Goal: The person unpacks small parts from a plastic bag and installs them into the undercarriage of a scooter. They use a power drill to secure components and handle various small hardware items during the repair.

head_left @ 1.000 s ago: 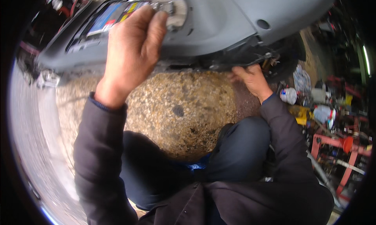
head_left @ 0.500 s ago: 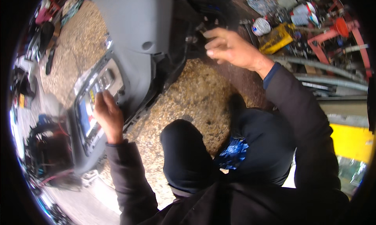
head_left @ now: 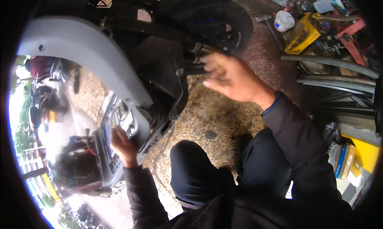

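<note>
In front of me is a scooter with a curved grey body panel [head_left: 91, 41] and black inner bodywork [head_left: 159, 63]. My right hand [head_left: 239, 79] is raised beside that bodywork, near the black wheel [head_left: 243, 27]. Its fingers are slightly blurred; thumb and fingers stand apart, and nothing shows between them. Lower left, my left hand [head_left: 124, 147] is at the scooter's floor section [head_left: 137, 127], its fingers drawn together. Whatever they hold, if anything, is hidden. Silvery and blue items lie in the opening beside it.
At the right lie a yellow case [head_left: 301, 33], a white round container [head_left: 284, 21], a hammer [head_left: 271, 27] and long grey metal bars [head_left: 331, 63]. A blue-and-tan box [head_left: 345, 161] stands lower right. Pebbled ground [head_left: 215, 109] lies between my knees and the scooter.
The view has shifted, bringing more of the wheel and grey panel into sight. My right hand's fingers have spread, with the thumb lower. My left hand stays at the floor section.
</note>
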Action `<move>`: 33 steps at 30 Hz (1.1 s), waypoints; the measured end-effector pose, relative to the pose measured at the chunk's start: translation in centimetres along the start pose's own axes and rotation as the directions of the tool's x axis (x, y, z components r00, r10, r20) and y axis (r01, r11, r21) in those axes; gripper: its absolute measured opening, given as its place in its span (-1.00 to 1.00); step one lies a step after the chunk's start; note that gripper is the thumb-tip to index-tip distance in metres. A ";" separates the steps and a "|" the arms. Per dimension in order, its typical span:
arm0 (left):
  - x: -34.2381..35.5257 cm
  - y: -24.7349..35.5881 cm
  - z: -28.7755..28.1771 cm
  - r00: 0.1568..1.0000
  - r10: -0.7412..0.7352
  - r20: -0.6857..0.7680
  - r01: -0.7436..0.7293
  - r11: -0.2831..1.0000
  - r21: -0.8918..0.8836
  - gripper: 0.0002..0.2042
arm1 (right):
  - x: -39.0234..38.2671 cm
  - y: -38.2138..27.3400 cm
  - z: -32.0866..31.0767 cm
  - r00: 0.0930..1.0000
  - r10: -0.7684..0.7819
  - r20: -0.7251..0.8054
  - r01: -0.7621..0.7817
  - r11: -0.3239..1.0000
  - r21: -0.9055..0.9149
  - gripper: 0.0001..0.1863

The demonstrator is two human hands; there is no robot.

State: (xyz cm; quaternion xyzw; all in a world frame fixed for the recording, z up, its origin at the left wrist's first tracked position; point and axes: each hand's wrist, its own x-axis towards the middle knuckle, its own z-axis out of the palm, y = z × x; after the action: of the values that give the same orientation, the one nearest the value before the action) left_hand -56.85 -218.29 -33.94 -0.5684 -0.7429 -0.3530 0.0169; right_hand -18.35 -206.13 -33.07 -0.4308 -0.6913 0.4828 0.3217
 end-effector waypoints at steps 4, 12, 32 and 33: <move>0.1 0.7 0.6 0.999 0.039 -0.015 -0.037 0.994 0.099 -0.66 | 3.7 -0.2 1.8 0.964 -0.248 -0.099 0.249 0.969 0.002 -0.27; -0.2 0.4 0.9 1.000 -0.026 -0.016 0.028 0.990 0.136 -0.66 | 7.4 0.0 3.1 0.870 -0.436 -0.230 0.448 0.894 0.000 -0.17; -0.4 0.8 0.7 0.994 -0.101 0.037 0.096 0.987 0.127 -0.80 | 8.7 0.6 5.3 0.820 -0.486 -0.301 0.543 0.827 0.144 -0.28; -0.4 0.8 0.7 0.996 -0.079 0.033 0.074 0.989 0.127 -0.80 | 8.7 0.6 5.3 0.813 -0.493 -0.310 0.552 0.822 0.141 -0.28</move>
State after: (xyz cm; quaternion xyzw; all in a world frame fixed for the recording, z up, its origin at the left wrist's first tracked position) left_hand -55.80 -218.15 -34.23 -0.5439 -0.7851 -0.2952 0.0252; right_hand -26.36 -200.20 -35.13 -0.2435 -0.6761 0.3891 0.5765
